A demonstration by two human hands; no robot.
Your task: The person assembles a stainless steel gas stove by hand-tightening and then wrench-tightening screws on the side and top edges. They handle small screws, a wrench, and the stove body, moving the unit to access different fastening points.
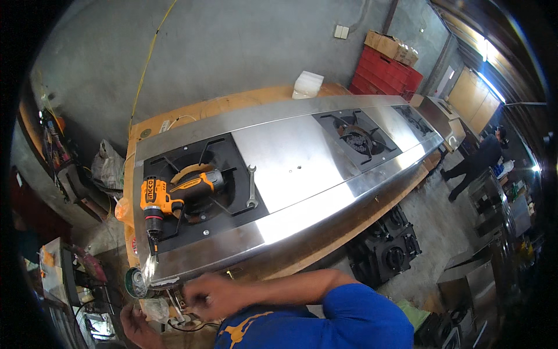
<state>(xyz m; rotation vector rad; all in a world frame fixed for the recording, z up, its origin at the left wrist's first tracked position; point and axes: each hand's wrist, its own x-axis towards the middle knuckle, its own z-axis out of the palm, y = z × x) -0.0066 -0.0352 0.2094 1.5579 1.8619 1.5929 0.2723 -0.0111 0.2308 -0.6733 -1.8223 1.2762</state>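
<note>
At the near left corner of a long stainless steel stove [279, 168], my right hand [212, 296] is curled, its fingertips beside a shiny metal piece [175, 305]; what it grips is hidden. My left hand [139, 328] is lower and farther left, fingers apart, next to a clear plastic bag [156, 310]. A green round container [136, 283] with small contents stands by the corner. On the left black burner plate [238, 198] lies a yellow and black cordless drill [180, 191], its bit pointing toward me. An open-end wrench [252, 187] rests on the plate's right side.
Two more burners [357, 139] are set farther along the stove, which stands on a wooden table [232, 100]. A white foam block [308, 84] and red crates [383, 72] are behind. Black burner parts [389, 247] lie on the floor. A person [479, 160] in dark clothes is at the right.
</note>
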